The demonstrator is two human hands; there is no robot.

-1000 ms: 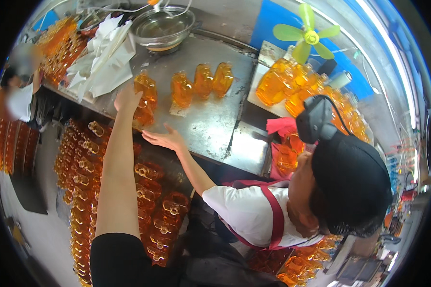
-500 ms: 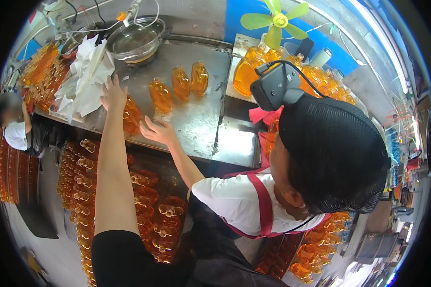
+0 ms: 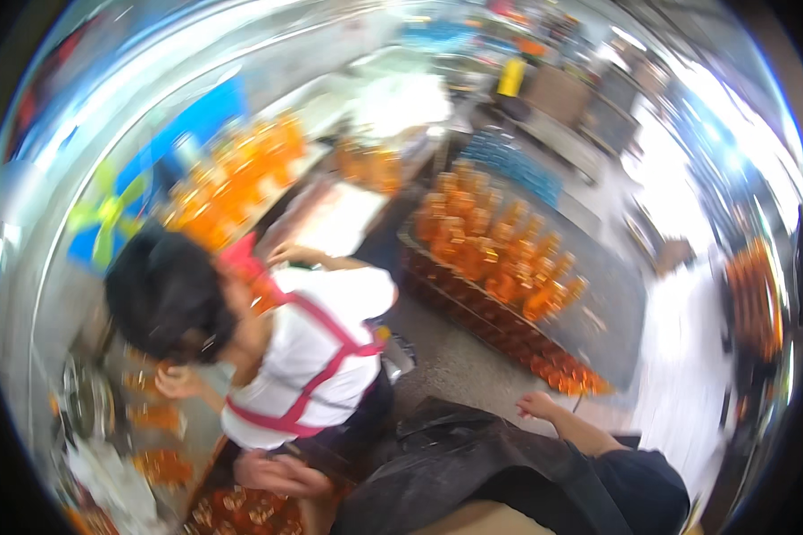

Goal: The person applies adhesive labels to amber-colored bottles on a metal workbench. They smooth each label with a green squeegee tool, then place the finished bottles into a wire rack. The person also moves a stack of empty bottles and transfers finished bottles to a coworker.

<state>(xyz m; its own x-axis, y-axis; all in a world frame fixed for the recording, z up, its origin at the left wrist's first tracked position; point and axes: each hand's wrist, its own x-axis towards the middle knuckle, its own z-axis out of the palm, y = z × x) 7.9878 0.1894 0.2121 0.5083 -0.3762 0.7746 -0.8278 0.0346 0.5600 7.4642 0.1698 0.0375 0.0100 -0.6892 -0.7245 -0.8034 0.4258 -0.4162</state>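
Above a cluster of amber glass bottles (image 3: 245, 513) at the lower left, my left hand (image 3: 281, 473) is blurred, its fingers stretched out and nothing visible in it. My right hand (image 3: 537, 407) hangs out to the right, below the front corner of a stack of amber bottles (image 3: 500, 254). Its fingers look loosely apart and hold nothing that I can see. Between my arms lies my dark apron (image 3: 455, 464). More amber bottles (image 3: 156, 419) lie on the workbench at the left, by a co-worker's hand (image 3: 178, 382).
A co-worker in a white shirt with red straps (image 3: 317, 357) stands close on my left. Behind them are a green fan (image 3: 107, 210) and a row of amber bottles (image 3: 232, 183). White paper (image 3: 111, 481) and a metal bowl (image 3: 87, 401) are at the far left. Blue bottles (image 3: 513, 165) stand beyond the stack.
My view has swung to the right. My left hand has come away from the bottle on the bench and back toward my body. My right hand has come into view.
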